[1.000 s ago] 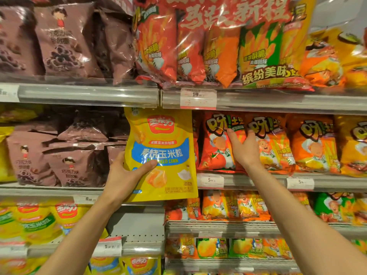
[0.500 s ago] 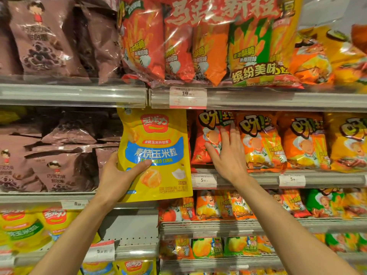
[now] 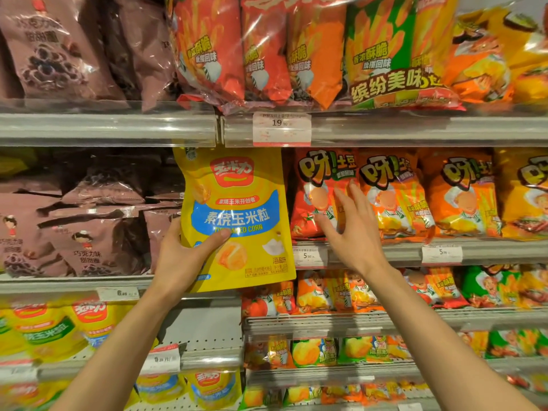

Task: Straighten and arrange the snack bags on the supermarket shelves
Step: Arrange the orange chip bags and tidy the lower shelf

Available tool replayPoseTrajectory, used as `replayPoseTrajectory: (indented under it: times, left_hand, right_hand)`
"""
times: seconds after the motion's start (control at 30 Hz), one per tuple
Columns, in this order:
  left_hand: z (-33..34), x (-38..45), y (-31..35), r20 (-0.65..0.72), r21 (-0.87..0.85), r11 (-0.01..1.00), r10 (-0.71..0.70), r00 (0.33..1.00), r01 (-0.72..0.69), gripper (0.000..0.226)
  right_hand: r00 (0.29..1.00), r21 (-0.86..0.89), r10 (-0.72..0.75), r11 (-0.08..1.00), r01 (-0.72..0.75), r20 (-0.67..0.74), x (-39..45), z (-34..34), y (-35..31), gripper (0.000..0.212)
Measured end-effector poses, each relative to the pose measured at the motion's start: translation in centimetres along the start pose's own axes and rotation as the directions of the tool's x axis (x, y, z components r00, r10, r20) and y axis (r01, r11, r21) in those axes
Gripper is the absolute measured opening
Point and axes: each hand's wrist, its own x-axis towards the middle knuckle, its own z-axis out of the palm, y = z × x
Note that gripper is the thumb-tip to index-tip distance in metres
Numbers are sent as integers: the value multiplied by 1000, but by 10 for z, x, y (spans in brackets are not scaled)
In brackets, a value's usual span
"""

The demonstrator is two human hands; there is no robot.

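Note:
My left hand (image 3: 184, 256) grips a yellow roasted-corn bag (image 3: 237, 215) by its lower left corner, thumb across the front. The bag stands upright in front of the middle shelf, between brown chocolate-snack bags (image 3: 89, 238) and red potato-stick bags (image 3: 317, 197). My right hand (image 3: 353, 232) is spread open with straight fingers in front of the red and orange potato-stick bags (image 3: 391, 197); whether the fingertips touch them I cannot tell.
A shelf rail with price tags (image 3: 281, 129) runs above the middle shelf, another rail (image 3: 441, 253) below it. Large multipacks (image 3: 296, 48) fill the top shelf. More yellow corn bags (image 3: 59, 327) sit lower left, small chip bags (image 3: 326, 292) lower right.
My right hand has drawn back from the potato-stick bags, moving down and left with fingers spread. My left hand keeps its hold on the yellow bag. The camera moved closer.

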Motion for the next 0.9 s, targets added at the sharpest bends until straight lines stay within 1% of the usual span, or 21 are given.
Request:
replayPoseTrajectory:
  times: [0.07,0.13,0.17,0.23,0.3,0.37,0.4,0.47,0.5,0.53,0.6,0.63,0.7,0.8,0.83,0.9]
  left_hand:
    - [-1,-3,-2,14,-8,1000,1,1000,-1,67]
    - [-4,-6,-5,32,-13,1000,10,999,-10,63]
    - [-5,-8,-6,36,-16,1000,10,999,-9,59]
    - [-10,-11,-11,42,-15,1000,-3,999,4,56]
    - [-17,-15,-16,63,-5,1000,-22,998,23,56]
    - [-25,-19,-21,93,4,999,-34,995,34,54]
    - [-29,-22,-23,107,8,999,-41,993,40,52]
    - [-39,-26,-29,142,7,999,-54,988,53,52]
    - [-45,-29,-33,160,6,998,-65,985,65,54]
    - [-52,-31,-37,182,9,997,-78,980,77,56]
    - [-67,-35,-47,244,16,995,-99,965,98,57]
    - [-75,-38,-52,271,26,994,-108,956,105,57]
    - [-93,-43,-62,308,49,993,-117,944,107,61]
    - [-116,-47,-75,335,125,986,-149,930,113,69]
    - [-123,-48,-78,335,152,980,-173,926,128,68]
    - [-136,-50,-84,304,207,967,-207,930,148,59]
  right_hand:
    - [998,60,19,998,-16,-53,-4,-7,-4,51]
    - [993,138,38,990,-22,-115,-9,-11,-9,37]
    - [991,179,53,983,-30,-125,-13,-12,-13,31]
    - [992,264,95,962,-71,-80,-21,-14,-25,18]
    - [993,333,120,936,-118,12,-30,-12,-38,8]
    - [978,411,149,890,-197,146,-37,-4,-53,10]
    - [956,455,166,851,-263,242,-40,1,-61,15]
    - [879,517,175,751,-410,443,-45,13,-78,30]
    - [843,548,154,697,-462,515,-49,20,-86,35]
    - [822,588,124,640,-494,555,-53,26,-93,37]
    - [811,657,79,542,-523,580,-62,41,-105,38]
    - [809,672,67,519,-528,584,-68,48,-109,37]
    - [803,662,63,530,-530,593,-80,63,-115,35]
    - [788,630,105,542,-557,606,-97,88,-121,37]
    - [794,628,120,546,-555,596,-102,98,-123,39]
    - [810,608,149,589,-533,567,-114,117,-125,45]
